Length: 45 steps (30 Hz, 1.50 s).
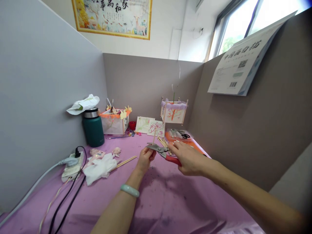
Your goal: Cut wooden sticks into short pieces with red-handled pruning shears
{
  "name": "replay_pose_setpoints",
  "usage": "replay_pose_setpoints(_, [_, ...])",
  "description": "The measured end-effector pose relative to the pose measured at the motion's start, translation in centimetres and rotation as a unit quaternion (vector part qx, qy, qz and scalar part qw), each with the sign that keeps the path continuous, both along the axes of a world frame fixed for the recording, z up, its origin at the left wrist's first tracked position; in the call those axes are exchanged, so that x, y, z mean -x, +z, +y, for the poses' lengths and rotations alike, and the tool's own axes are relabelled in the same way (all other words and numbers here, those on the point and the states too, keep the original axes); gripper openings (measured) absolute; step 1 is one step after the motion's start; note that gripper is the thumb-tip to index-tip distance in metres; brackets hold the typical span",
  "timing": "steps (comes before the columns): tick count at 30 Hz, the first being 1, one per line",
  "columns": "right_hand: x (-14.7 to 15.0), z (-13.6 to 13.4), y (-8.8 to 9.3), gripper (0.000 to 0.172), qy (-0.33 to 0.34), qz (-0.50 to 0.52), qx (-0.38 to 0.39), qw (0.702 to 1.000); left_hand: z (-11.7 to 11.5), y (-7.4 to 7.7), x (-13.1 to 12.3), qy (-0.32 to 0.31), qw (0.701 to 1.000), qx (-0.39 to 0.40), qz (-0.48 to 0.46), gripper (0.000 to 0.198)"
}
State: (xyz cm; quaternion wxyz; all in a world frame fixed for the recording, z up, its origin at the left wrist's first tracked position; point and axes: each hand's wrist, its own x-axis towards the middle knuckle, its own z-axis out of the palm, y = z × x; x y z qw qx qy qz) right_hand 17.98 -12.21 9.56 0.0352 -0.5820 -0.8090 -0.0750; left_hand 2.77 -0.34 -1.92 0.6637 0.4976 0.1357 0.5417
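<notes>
My left hand (pixel 145 158) is closed around the lower end of a thin wooden stick (pixel 154 136) that stands upright above my fingers. My right hand (pixel 188 158) grips the red handles of a pair of shears (pixel 162 151). The grey blades point left and meet the stick just above my left fingers. I wear a pale green bangle (pixel 129 190) on my left wrist. Both hands hover over the purple cloth (pixel 161 198) on the desk.
A green flask (pixel 93 127) and an orange-trimmed paper box (pixel 114 123) stand at the back left. A paper lantern (pixel 173 112) hangs at the back. A power strip (pixel 72 164) with cables, crumpled tissue (pixel 99 167), loose sticks (pixel 162 142) and drawn cards (pixel 156 128) lie around. Partition walls enclose three sides.
</notes>
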Motion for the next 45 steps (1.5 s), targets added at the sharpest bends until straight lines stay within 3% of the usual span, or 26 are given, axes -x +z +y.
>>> replay_pose_setpoints(5, [-0.1, 0.3, -0.6, 0.090, -0.014, 0.002, 0.014, 1.000, 0.1, 0.0, -0.1, 0.008, 1.000, 0.001, -0.001, 0.035])
replay_pose_setpoints(12, [-0.3, 0.6, -1.7, 0.096, -0.024, -0.006, 0.005, 1.000, 0.1, -0.1, 0.0, 0.017, 1.000, -0.013, 0.019, 0.034])
replay_pose_setpoints(20, [-0.9, 0.1, -3.2, 0.082, -0.038, 0.076, -0.017, 0.996, 0.3, 0.0, -0.4, 0.088, 0.979, -0.091, 0.158, 0.036])
replay_pose_setpoints(23, [-0.7, 0.8, -4.1, 0.077, -0.032, 0.175, -0.010, 0.984, 0.5, 0.8, 0.1, 0.165, 0.943, -0.155, 0.245, 0.022])
replay_pose_setpoints(25, [-0.2, 1.5, -5.0, 0.061, -0.029, 0.262, 0.021, 0.964, 0.6, 1.2, 0.6, 0.236, 0.904, -0.186, 0.304, 0.015])
replay_pose_setpoints(28, [0.8, 2.8, -7.0, 0.035, -0.029, 0.404, 0.112, 0.907, 0.4, 1.1, 1.3, 0.313, 0.837, -0.208, 0.398, 0.015])
replay_pose_setpoints(31, [1.2, 3.6, -9.0, 0.028, -0.044, 0.508, 0.191, 0.839, 0.2, 0.6, 1.4, 0.336, 0.777, -0.215, 0.487, 0.018])
replay_pose_setpoints(34, [1.0, 3.8, -10.3, 0.021, -0.063, 0.552, 0.229, 0.799, 0.0, 0.3, 1.3, 0.342, 0.731, -0.212, 0.552, 0.024])
replay_pose_setpoints(39, [0.7, 3.7, -10.8, 0.020, -0.055, 0.563, 0.252, 0.785, 0.1, 0.3, 1.7, 0.331, 0.689, -0.200, 0.613, 0.031])
replay_pose_setpoints(45, [0.8, 3.8, -10.5, 0.021, -0.059, 0.570, 0.280, 0.770, 0.3, 0.8, 2.4, 0.307, 0.677, -0.184, 0.643, 0.033])
